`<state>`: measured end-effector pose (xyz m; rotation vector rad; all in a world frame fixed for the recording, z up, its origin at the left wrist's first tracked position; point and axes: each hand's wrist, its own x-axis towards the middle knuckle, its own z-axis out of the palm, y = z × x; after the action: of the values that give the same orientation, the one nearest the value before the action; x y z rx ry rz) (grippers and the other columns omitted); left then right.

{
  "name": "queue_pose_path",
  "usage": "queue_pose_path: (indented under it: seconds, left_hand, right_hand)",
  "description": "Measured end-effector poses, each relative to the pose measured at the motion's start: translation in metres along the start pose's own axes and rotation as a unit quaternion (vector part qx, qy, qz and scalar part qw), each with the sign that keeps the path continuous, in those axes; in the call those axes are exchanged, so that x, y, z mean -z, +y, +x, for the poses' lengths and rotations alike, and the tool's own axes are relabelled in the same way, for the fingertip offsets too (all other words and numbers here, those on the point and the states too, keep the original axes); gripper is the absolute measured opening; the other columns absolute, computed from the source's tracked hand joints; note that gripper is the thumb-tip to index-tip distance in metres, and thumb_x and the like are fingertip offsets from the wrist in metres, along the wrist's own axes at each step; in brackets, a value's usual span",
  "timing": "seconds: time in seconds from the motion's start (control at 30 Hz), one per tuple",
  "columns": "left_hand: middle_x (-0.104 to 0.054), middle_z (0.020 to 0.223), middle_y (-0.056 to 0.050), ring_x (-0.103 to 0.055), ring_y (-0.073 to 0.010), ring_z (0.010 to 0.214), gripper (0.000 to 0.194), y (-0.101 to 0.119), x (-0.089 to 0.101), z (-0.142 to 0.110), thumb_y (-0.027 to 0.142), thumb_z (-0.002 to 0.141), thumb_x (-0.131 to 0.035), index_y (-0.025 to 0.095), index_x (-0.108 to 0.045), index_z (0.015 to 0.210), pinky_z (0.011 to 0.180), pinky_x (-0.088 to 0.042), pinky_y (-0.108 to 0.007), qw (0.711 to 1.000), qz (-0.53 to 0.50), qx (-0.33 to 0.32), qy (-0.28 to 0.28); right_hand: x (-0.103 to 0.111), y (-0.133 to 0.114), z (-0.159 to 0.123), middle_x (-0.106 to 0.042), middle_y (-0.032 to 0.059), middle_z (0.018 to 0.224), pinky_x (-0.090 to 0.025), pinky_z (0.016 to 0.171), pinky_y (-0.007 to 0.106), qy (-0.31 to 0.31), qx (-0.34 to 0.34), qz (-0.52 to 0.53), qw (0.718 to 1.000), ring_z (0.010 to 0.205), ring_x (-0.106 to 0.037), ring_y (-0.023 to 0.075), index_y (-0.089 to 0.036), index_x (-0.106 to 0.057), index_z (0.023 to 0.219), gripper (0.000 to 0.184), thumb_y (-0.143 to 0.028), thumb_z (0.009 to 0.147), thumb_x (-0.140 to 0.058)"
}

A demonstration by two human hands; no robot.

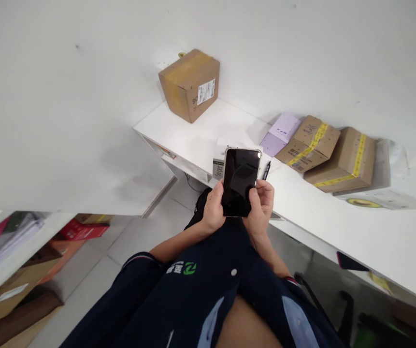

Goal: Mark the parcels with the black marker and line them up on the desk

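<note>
I hold a black smartphone (240,181) with a dark screen upright in front of me with both hands. My left hand (213,209) wraps the phone's left edge and lower corner. My right hand (262,205) grips its right side, the thumb resting on the screen's lower right. The phone hangs in front of the near edge of a white table (338,212). A black pen (266,170) lies on the table just right of the phone's top.
A brown carton with a label (190,84) stands at the table's far left. A purple box (280,134) and two taped brown cartons (311,143) (345,158) lean against the wall at right. Shelves with cartons and papers (19,270) stand at lower left.
</note>
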<state>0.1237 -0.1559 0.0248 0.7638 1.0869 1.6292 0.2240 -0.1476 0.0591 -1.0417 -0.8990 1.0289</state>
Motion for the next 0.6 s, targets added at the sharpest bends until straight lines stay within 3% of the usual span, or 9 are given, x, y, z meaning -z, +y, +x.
queue_pose_path:
  seconds: [0.3, 0.47, 0.6]
  left_hand:
    - [-0.080, 0.106, -0.002, -0.071, -0.0260, 0.115, 0.039, 0.018, -0.018, 0.002, 0.057, 0.088, -0.071, 0.022, -0.078, 0.105, 0.107, -0.054, -0.039, 0.985, -0.157, 0.077, -0.004]
    - [-0.080, 0.098, -0.004, -0.073, -0.0263, 0.105, 0.043, 0.026, -0.022, 0.001, 0.061, 0.082, -0.075, 0.021, -0.079, 0.095, 0.098, -0.058, -0.037, 0.985, -0.155, 0.079, 0.007]
    - [-0.079, 0.096, -0.004, -0.074, -0.0251, 0.094, 0.047, 0.017, -0.018, 0.005, 0.064, 0.080, -0.075, 0.021, -0.078, 0.099, 0.087, -0.060, -0.036, 0.985, -0.138, 0.097, 0.025]
  right_hand:
    - [0.000, 0.001, 0.003, -0.063, -0.0004, 0.102, -0.051, 0.083, 0.028, -0.006, 0.020, -0.019, 1.000, 0.089, -0.062, 0.0132, -0.027, -0.057, 0.108, 0.030, -0.043, 0.086, -0.071]
    - [-0.001, -0.006, 0.008, -0.063, -0.0012, 0.096, -0.050, 0.077, 0.028, -0.016, 0.036, -0.026, 0.999, 0.083, -0.061, 0.0127, -0.026, -0.058, 0.105, 0.029, -0.042, 0.085, -0.071]
    - [-0.001, -0.009, 0.008, -0.062, -0.0016, 0.091, -0.048, 0.067, 0.027, -0.026, 0.044, -0.048, 0.998, 0.076, -0.059, 0.0124, -0.026, -0.057, 0.104, 0.031, -0.043, 0.083, -0.072]
